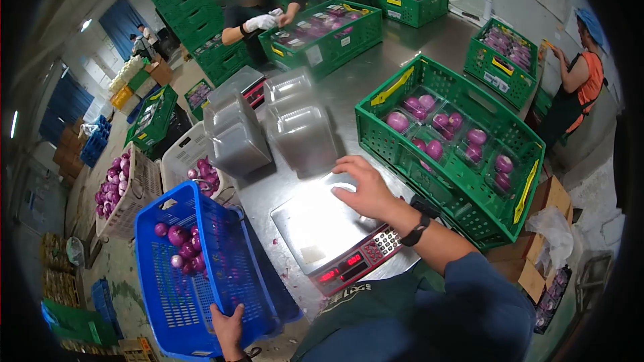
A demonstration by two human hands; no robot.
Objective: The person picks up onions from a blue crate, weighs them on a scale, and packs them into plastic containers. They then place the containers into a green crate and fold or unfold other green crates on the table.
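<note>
My left hand (228, 327) grips the near rim of a blue basket (151, 281), which is tilted and holds several purple onions (180, 236) toward its far end. My right hand (362, 188) hovers over the bare metal plate of a scale (305, 211), its fingers apart and nothing in them. The scale's red display is lit. Just beyond the scale stand stacks of clear plastic trays (302, 131). To the right of my right hand, a green crate (443, 184) holds several clear trays with purple onions in them.
Two co-workers (251, 27) stand across the metal table (402, 47) by a filled green crate (329, 57). Another person (583, 87) is at the right beside a green crate (496, 84). Pale baskets of onions (131, 204) stand at the left.
</note>
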